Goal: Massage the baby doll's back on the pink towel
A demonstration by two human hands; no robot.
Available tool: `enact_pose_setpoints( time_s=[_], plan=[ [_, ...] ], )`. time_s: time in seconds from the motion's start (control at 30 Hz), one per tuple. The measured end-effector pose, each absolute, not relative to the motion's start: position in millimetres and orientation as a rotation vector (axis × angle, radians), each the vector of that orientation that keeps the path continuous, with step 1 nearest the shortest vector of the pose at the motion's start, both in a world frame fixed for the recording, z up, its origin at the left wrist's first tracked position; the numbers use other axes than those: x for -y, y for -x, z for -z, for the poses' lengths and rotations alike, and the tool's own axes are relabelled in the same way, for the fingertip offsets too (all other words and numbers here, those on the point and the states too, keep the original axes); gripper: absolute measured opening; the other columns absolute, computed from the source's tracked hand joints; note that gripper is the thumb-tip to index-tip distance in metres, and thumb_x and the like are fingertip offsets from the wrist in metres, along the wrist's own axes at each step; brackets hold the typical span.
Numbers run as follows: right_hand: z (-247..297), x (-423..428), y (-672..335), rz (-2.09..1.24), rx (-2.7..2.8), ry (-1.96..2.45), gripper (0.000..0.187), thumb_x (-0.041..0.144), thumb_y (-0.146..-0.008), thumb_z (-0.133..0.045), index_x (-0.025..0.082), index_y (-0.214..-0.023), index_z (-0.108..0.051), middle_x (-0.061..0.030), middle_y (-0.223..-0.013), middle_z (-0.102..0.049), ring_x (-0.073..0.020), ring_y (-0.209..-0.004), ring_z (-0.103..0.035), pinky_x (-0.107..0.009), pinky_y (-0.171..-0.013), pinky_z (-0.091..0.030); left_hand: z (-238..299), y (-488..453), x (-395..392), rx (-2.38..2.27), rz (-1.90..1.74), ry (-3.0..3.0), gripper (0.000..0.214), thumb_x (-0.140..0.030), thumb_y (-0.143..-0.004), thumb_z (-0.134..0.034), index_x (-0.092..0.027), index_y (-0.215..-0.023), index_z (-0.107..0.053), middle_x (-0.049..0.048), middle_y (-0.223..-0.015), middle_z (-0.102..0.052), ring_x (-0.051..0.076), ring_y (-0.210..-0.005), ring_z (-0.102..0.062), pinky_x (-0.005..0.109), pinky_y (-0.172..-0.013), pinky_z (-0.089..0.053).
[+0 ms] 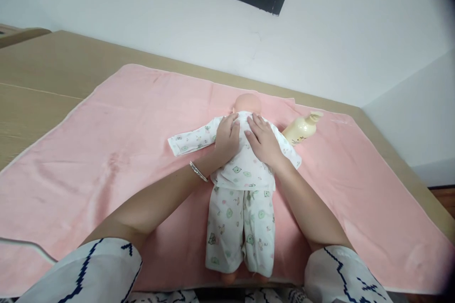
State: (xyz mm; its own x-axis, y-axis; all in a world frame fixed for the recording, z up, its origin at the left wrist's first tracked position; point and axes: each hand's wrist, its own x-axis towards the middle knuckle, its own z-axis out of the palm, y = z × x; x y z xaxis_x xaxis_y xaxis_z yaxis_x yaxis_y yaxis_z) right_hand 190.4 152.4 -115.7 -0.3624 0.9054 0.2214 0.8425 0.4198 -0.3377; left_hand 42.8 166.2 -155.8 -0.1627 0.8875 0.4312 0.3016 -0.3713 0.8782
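Note:
A baby doll (245, 170) lies face down on a pink blanket (142, 118), its bald head pointing away from me. It wears a white long-sleeved top and white trousers (227, 227), both printed with small green and pink figures. My left hand (227, 137) rests flat on the left side of the doll's upper back. On the right side of the upper back lies my right hand (263, 139), its fingers stretched towards the head. Neither hand grips anything. The doll's sleeves spread out to both sides, and its feet just show below the trouser legs.
A cream pump bottle (302, 129) lies tilted on the blanket, right of the doll's shoulder. The blanket covers much of a wooden table (53, 66) against a white wall (320, 47). At the lower left a white cable (28, 244) crosses the blanket.

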Motion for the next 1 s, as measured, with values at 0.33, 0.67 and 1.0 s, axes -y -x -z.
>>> enact_pose_setpoints(
  time_s=[0.33,0.67,1.0],
  plan=[
    [122.4,-131.5,-175.1,-0.127,2.404,1.357,0.052,0.024,-0.1,-0.036,0.014,-0.148,-0.052,-0.0093,-0.161,-0.043,-0.028,-0.155,-0.03,-0.055,-0.13,-0.015,165.7,-43.3,-167.2,-1.439,-1.664,-1.931,0.037,-0.013,-0.091,-0.036,-0.018,-0.115,-0.063,0.0106,-0.124,-0.07,0.022,-0.122,-0.061,0.046,-0.113,-0.047],
    [119.8,-155.9,-191.7,-0.046,2.063,1.67,0.045,0.041,-0.098,-0.043,0.012,-0.128,-0.061,-0.0196,-0.13,-0.067,-0.0382,-0.129,-0.055,-0.054,-0.106,-0.046,162.7,-41.8,-165.0,-1.621,-1.309,-2.192,0.043,-0.024,-0.094,-0.043,-0.007,-0.131,-0.057,0.0201,-0.134,-0.059,0.033,-0.129,-0.051,0.052,-0.115,-0.041],
    [121.8,-173.9,-202.4,-0.119,2.307,1.622,0.063,0.043,-0.1,-0.035,0.001,-0.146,-0.044,-0.0272,-0.152,-0.048,-0.0387,-0.145,-0.042,-0.057,-0.119,-0.034,159.0,-39.2,-173.9,-1.649,-1.107,-2.372,0.053,-0.021,-0.092,-0.043,-0.005,-0.142,-0.051,0.0204,-0.149,-0.052,0.038,-0.145,-0.041,0.056,-0.122,-0.03]
  ],
)
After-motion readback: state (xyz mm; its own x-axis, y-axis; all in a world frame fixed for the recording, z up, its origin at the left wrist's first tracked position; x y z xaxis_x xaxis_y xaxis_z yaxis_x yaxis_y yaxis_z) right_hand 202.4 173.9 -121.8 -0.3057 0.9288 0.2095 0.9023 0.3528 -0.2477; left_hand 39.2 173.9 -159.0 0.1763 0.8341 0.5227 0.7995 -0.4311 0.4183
